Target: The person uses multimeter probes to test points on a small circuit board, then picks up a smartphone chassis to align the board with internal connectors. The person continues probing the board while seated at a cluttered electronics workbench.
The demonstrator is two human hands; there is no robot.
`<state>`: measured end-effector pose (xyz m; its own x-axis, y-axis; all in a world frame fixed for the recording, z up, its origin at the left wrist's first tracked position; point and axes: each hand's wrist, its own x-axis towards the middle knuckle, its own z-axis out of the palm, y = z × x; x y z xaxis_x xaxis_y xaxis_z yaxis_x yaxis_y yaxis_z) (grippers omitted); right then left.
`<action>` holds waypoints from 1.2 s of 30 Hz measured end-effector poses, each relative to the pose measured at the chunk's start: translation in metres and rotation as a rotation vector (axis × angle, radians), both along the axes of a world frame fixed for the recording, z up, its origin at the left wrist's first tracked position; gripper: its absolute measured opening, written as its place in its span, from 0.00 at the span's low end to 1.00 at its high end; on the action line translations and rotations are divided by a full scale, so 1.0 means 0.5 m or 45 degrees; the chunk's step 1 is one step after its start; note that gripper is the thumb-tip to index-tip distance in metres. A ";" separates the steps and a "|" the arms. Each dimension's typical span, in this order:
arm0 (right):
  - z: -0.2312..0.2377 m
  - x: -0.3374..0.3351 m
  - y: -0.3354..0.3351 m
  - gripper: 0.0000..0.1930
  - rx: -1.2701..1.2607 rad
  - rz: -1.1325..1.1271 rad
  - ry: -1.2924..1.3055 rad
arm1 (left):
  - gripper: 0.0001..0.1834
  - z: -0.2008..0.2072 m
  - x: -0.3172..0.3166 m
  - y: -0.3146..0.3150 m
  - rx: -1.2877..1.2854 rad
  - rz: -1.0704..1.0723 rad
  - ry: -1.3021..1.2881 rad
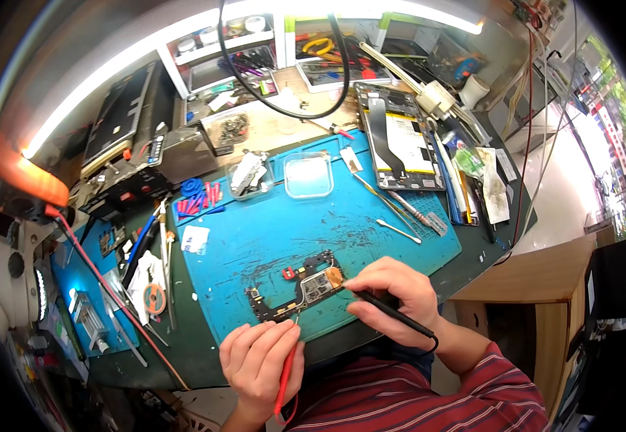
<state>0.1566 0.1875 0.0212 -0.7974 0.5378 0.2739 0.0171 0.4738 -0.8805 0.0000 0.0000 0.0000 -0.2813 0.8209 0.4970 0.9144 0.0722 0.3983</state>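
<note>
A dark circuit board (318, 286) with metal shields and an orange-brown patch lies on the blue work mat (255, 237), close to its front edge. My left hand (261, 356) is closed around a red test probe (286, 374), whose tip points at the board's lower edge. From the right, my right hand (398, 302) grips a black test probe (397, 315) with its tip close to the orange-brown patch. Whether either tip touches the board is too small to tell.
An opened tablet (403, 140) lies at the back right of the mat. Behind the board stand a clear plastic box (308, 176) and a tray of small parts (249, 176). A cotton swab (398, 231) and a brush (351, 160) lie rightward. Tweezers and tools crowd the left.
</note>
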 end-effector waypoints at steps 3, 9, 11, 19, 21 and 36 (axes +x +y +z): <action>0.011 -0.006 0.008 0.15 0.058 -0.074 -0.002 | 0.13 0.004 -0.001 0.000 0.004 -0.010 -0.057; -0.033 -0.015 0.028 0.14 0.079 0.016 0.039 | 0.14 -0.010 0.000 0.013 0.021 0.029 -0.107; -0.037 -0.015 0.028 0.12 0.013 0.020 0.033 | 0.14 -0.011 -0.002 0.012 0.008 0.018 -0.099; -0.038 -0.018 0.029 0.12 -0.015 0.059 0.016 | 0.12 -0.006 -0.004 0.010 -0.047 0.061 -0.097; -0.039 -0.018 0.030 0.12 0.000 0.064 0.019 | 0.11 -0.006 -0.005 0.010 -0.051 0.053 -0.105; -0.035 -0.019 0.029 0.10 0.016 0.018 0.008 | 0.12 0.000 -0.004 0.012 -0.081 0.030 -0.098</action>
